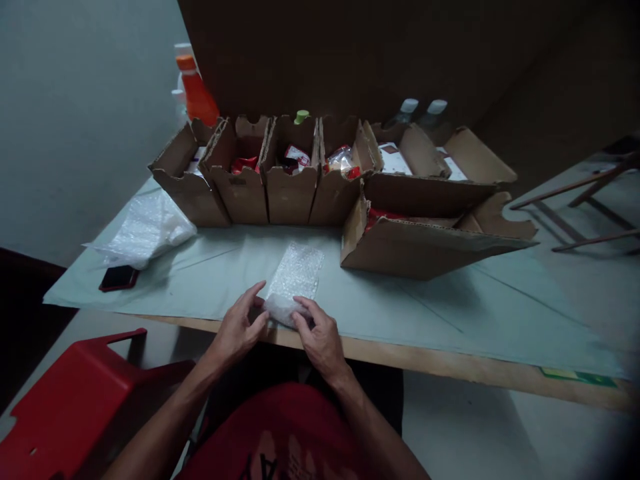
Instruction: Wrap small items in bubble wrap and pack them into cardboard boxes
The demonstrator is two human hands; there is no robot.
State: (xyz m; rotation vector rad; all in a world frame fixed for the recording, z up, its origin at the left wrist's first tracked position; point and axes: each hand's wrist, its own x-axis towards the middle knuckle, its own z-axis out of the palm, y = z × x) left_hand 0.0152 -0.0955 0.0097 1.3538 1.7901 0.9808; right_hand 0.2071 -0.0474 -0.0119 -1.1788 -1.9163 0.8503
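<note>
A piece of bubble wrap (296,272) lies on the table near its front edge, with its near end folded into a thicker bundle. Whether anything is inside that fold cannot be made out. My left hand (243,320) is at the left side of the bundle, thumb and index finger apart, fingertips close to the plastic. On the other side, my right hand (320,337) has its thumb and fingers on the folded end, gripping the bubble wrap.
Several open cardboard boxes (290,200) stand in a row at the back, holding small packets. Another cardboard box (410,250) sits nearer on the right. To the left are more bubble wrap sheets (150,227) and a phone (119,278). A red stool (95,393) stands below left.
</note>
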